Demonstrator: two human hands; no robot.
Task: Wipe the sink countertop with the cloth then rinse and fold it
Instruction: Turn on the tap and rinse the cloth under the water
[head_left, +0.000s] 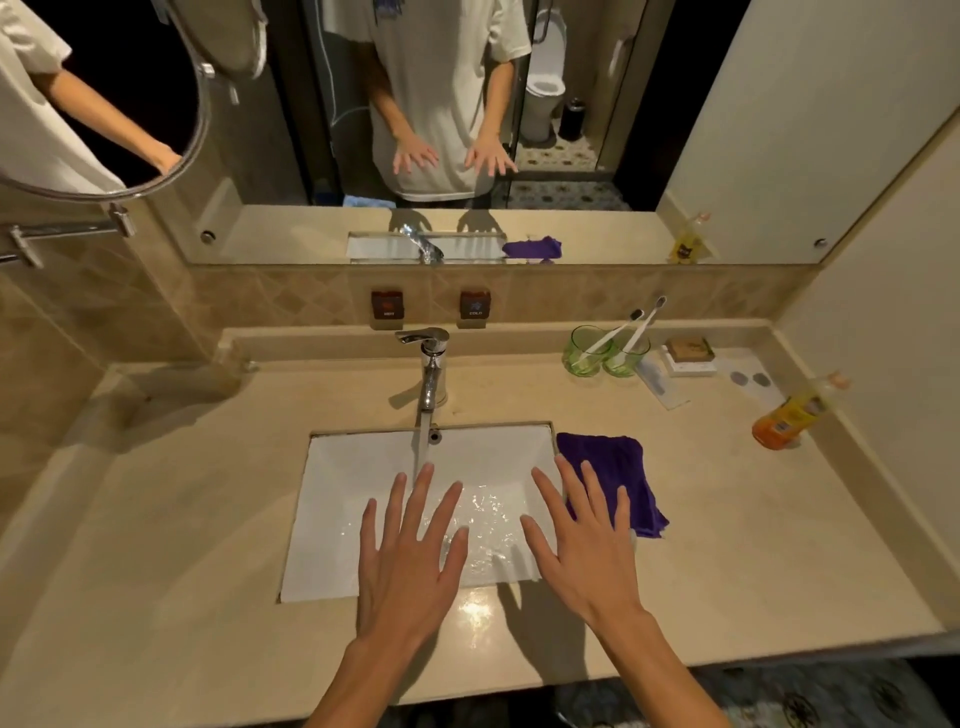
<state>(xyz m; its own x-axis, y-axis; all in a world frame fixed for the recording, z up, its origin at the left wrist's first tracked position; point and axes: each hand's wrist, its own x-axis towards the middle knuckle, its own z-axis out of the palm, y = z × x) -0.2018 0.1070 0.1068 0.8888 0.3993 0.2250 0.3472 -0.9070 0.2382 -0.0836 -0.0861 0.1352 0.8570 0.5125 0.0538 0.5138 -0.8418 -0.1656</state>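
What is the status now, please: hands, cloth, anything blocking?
Left hand and right hand open, fingers spread over the sink, holding nothing. Purple cloth untouched on countertop, right of sink. Faucet running. Nothing blocking.

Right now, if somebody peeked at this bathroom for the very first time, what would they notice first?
Probably the two spread hands, the left hand and the right hand, held flat over the white sink. Next, water runs from the faucet into the basin. Then the purple cloth stands out on the beige countertop, right of the sink.
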